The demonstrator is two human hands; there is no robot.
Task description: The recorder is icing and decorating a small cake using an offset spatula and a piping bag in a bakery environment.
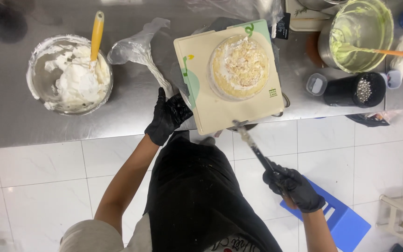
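Cream-coloured and square, the board [232, 105] sits on the steel counter [131, 107] with its near edge hanging slightly past the counter's rim, and a small round cake [239, 66] rests on it toward the far side. Its top is pale yellow sponge smeared with white cream and scattered with light, flaky crumbs (rough, not smoothed), and its side looks bare and golden. Green leaf-like shapes mark two corners of the board. Both hands wear black gloves with a dull sheen. The left hand [167, 116] lies at the board's left edge, fingers curled against it, beside the twisted tail of a clear plastic piping bag [138, 51] holding white cream. The right hand [295, 186] is closed around the dark handle of a long, narrow spatula [253, 147], held low over the white floor tiles; the metal blade slants up and its tip meets the board's near edge. Left of the bag stands a round metal bowl [40, 91] lined with thick, peaked white cream, a yellow-handled scraper [96, 35] stuck upright in it. At the far right a clear tub [383, 18] is coated with pale green cream and holds an orange-handled scraper [395, 52]; just in front of it lies a black jar [343, 91] of small silver beads. A blue plastic stool [346, 224] stands on the floor under the right hand.
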